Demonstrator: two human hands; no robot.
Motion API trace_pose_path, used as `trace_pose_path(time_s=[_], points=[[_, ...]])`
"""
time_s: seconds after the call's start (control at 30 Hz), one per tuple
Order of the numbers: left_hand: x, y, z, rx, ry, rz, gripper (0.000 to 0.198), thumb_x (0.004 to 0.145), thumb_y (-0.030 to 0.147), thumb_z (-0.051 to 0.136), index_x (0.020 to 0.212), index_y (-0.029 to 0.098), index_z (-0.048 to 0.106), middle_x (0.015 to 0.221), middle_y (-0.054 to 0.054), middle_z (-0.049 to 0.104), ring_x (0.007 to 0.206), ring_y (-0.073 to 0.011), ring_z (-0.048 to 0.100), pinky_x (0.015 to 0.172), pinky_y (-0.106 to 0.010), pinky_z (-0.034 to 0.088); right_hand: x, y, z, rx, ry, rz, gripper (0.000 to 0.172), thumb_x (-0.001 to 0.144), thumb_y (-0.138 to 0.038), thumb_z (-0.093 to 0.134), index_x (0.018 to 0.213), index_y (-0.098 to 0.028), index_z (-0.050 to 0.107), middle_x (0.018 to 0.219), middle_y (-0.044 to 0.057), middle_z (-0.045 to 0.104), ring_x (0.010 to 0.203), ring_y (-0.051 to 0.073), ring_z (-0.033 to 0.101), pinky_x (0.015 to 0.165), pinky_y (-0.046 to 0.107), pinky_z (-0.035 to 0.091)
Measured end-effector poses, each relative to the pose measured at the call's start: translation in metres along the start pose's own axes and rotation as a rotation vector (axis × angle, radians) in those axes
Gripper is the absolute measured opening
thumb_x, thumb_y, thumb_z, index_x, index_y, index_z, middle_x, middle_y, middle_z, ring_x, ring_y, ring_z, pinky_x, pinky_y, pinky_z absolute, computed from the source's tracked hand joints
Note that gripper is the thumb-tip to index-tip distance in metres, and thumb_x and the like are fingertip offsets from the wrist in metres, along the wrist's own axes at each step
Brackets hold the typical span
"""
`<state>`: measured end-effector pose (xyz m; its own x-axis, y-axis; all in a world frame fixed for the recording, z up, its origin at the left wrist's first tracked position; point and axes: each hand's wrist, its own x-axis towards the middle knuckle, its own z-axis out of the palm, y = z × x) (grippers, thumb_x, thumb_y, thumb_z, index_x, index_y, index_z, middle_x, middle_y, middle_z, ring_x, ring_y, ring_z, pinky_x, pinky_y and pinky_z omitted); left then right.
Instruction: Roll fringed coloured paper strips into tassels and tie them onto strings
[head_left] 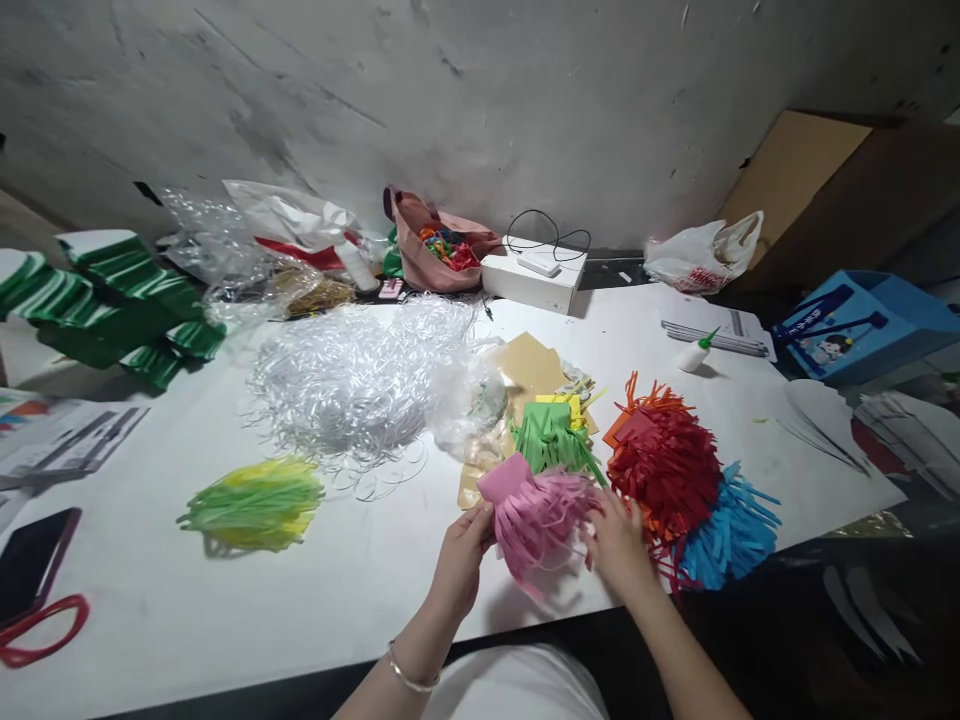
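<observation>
At left hand, pink fringe, floppy, narrow-cut

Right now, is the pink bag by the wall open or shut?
Open: the pink bag has a gaping mouth, with colourful pieces showing inside.

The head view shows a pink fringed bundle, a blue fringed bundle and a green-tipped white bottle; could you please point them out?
Pink fringed bundle [538,513], head view: middle of its strips.
Blue fringed bundle [731,532], head view: on its strips.
White bottle [693,356], head view: on its body.
</observation>
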<state>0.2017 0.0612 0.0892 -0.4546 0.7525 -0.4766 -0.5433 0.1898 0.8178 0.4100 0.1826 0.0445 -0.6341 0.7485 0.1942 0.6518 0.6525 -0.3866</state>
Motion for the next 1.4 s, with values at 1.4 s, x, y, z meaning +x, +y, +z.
trace_pose_path(time_s=[1.4], points=[[0.028,0.055,-0.009,-0.162,0.186,-0.054,0.034,0.078,0.049,0.064,0.076,0.015,0.067,0.072,-0.005,0.067,0.069,-0.0162,0.057,0.071,-0.028,0.046,0.272,0.067,0.045,-0.09,-0.194,0.218,0.028,0.085,-0.018,0.058,0.111,-0.012,0.066,0.106,0.016,0.066,0.098,0.025,0.062,0.08,0.031,0.046]])
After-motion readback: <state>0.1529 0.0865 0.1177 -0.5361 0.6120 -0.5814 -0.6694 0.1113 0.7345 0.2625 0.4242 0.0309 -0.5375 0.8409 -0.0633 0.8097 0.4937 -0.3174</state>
